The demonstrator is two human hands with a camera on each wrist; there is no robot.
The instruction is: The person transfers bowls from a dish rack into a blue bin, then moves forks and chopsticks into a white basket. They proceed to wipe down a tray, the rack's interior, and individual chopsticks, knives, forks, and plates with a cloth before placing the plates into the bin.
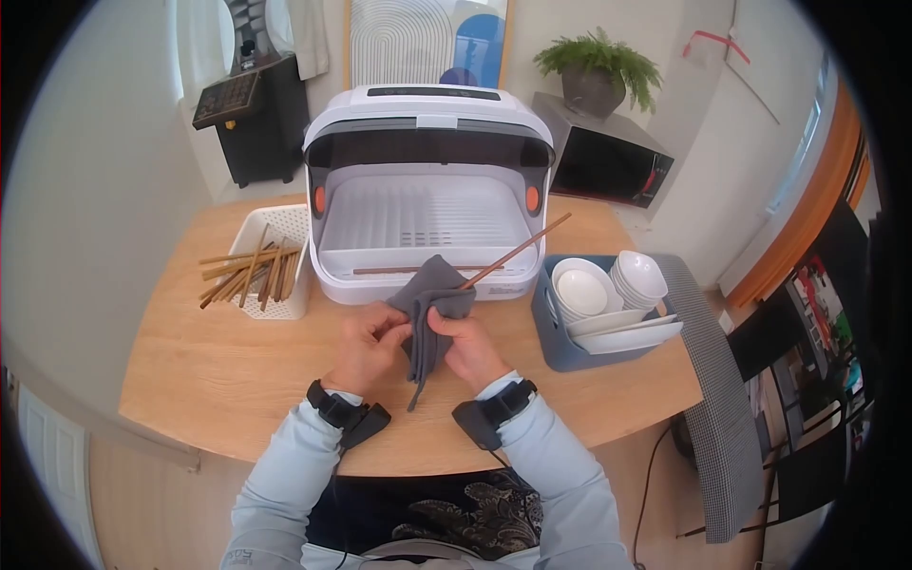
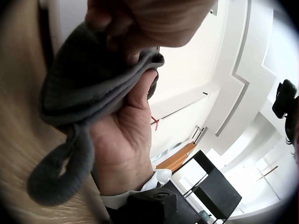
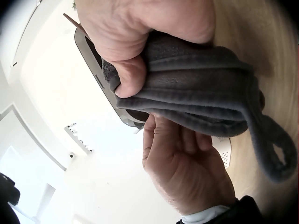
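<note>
Near the centre of the head view, we see a grey cloth (image 1: pixel 426 328) bunched between two hands. The left hand (image 1: pixel 366 347) has its curled fingers at the cloth's left edge, pinching it. The right hand (image 1: pixel 472 350) grips from the other side, thumb laid on top of the folds, its other fingers largely hidden behind them. A chopstick (image 1: pixel 521 247) slants out of the cloth above the right thumb, toward the upper right; we cannot tell how the fingers meet its covered end. In the right wrist view, we find the cloth's loop (image 3: pixel 275 161) hanging at lower right, clear of all fingers. Behind the cloth, another chopstick (image 1: pixel 385 271) lies along the front of the white machine (image 1: pixel 332 285).
</note>
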